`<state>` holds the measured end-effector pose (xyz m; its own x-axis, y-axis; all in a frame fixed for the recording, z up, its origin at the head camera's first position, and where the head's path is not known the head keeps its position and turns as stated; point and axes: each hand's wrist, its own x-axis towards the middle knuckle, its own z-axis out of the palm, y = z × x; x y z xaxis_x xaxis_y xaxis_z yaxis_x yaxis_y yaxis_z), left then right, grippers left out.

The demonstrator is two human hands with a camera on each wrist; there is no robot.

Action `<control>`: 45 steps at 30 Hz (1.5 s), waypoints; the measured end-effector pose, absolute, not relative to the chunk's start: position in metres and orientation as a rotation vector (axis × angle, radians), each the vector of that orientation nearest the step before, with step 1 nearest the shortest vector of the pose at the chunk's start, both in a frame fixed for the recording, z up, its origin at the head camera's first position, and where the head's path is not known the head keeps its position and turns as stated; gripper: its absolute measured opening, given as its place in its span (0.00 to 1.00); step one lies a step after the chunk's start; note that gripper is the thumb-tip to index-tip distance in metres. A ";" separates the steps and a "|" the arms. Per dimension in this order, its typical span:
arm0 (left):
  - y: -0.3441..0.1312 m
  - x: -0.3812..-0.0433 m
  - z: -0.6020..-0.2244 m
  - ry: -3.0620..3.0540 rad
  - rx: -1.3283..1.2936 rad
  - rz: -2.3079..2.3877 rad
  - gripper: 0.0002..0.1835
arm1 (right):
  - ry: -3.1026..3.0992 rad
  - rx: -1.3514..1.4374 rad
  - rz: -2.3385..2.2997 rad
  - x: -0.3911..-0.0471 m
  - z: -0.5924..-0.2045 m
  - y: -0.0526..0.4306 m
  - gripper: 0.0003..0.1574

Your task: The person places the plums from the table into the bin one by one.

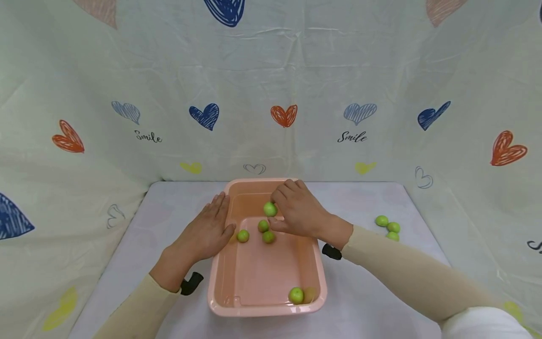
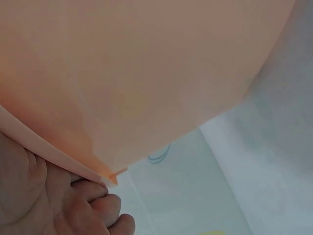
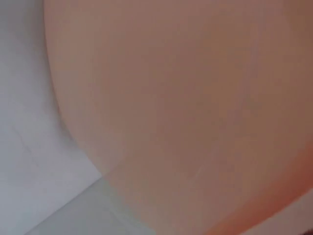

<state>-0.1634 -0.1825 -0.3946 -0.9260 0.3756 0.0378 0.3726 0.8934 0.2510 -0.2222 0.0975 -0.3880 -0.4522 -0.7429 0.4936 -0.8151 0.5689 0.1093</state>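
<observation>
A pink plastic basin (image 1: 271,311) stands on the table with several small round green fruits inside. My left hand (image 1: 206,230) rests along its left rim, fingers straight and thumb over the edge. In the left wrist view, the left hand's fingers (image 2: 93,208) lie against the rim beside the basin's outer wall (image 2: 161,83). My right hand (image 1: 300,209) reaches over the right side and holds a green fruit (image 1: 270,209) between fingers and thumb, above the basin's far half. Only the basin's outer wall (image 3: 161,107) fills most of the right wrist view; the hand is hidden there.
Outside the basin, a small group of green fruits (image 1: 393,227) lies on the white-covered table (image 1: 360,292), beyond the right forearm. One fruit (image 1: 296,295) sits in the basin's near right corner. A heart-printed curtain (image 1: 254,70) hangs behind and at both sides.
</observation>
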 end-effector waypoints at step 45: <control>-0.183 -0.164 -0.396 3.042 0.594 0.429 0.39 | -2.399 1.311 0.046 -0.212 -0.413 0.074 0.16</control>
<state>-0.1635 -0.1826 -0.3961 -0.9280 0.3705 0.0401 0.3671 0.8904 0.2691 -0.2118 0.0735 -0.4135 -0.4772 -0.8003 0.3630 -0.8137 0.5584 0.1615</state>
